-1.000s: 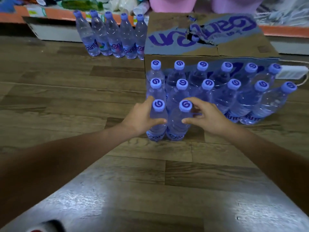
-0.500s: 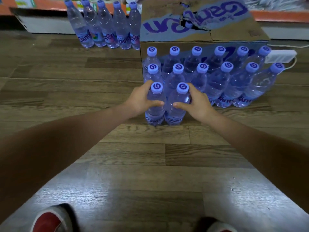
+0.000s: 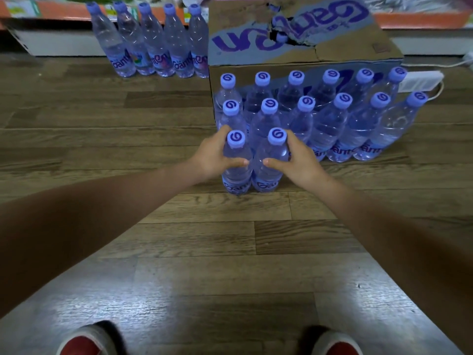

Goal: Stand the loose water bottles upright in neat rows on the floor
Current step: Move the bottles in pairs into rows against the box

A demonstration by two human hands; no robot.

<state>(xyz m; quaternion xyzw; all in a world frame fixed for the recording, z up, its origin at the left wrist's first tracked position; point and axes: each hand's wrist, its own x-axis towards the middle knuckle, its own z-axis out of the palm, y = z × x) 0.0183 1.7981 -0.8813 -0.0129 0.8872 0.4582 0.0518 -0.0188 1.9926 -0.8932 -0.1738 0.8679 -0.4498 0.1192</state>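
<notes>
Clear ribbed plastic bottles, lilac caps up, axes vertical, on wood-grain floor (image 3: 179, 252) before cardboard box (image 3: 332, 57); left hand (image 3: 213, 156) grasps left front bottle (image 3: 236, 160); right hand (image 3: 299, 162) grasps right front bottle (image 3: 272, 157).

We take this for a small shop or its stockroom. Evidence: a torn cardboard shipping carton (image 3: 302, 44) printed with a large purple brand name stands on a wood-pattern plank floor (image 3: 179, 239). Two full rows of identical capped water bottles (image 3: 330, 119) stand against its near face, and a further row of five bottles (image 3: 153, 42) stands far left. Along the far edge we note a low white shelf base (image 3: 58, 42) with an orange strip (image 3: 64, 11) carrying small label tags, packaged goods above it, blurred. A white power strip (image 3: 419, 82) with cord lies right of the carton.
</notes>
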